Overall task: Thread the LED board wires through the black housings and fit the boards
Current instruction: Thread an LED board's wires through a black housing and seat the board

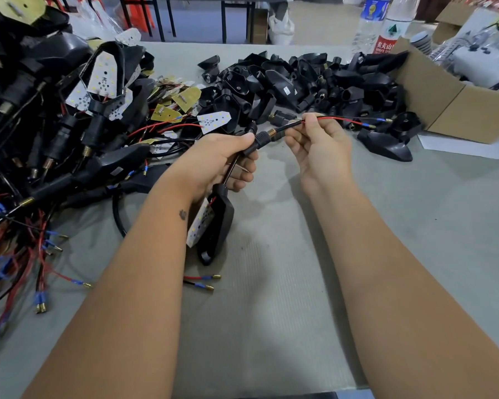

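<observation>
Mid-threading, by the look of it: wires [340,120] already out through the threaded stem [267,136] of a black housing [218,226], pulled to the right. Left hand [222,159] curled round the black stalk just below the brass thread, gripping it firmly. Right hand [317,139] pinching the sleeved wires between thumb and fingertips, just beyond the stem's mouth; red and black leads running on past the fingers to the right, ending in blue-sleeved brass tips well clear of both hands.

Housing body hanging below the left hand, against the left wrist, with the white LED board [200,223] at its open face, tilted and seemingly not yet seated; whether any slack wire remains inside cannot be told.

Next move, judged from this: draw the wires fully through with the right hand while holding the stalk steady with the left, then press the board flat into the housing. Calls for a gentle, straight pull, lest the solder joints at the board tear.

Beyond the hands, a heap of empty housings [300,79] on the tabletop [300,283]; left of the left hand, a pile of finished units [69,110] and loose boards; two stray bullet leads [202,282] just right of the left forearm.
</observation>
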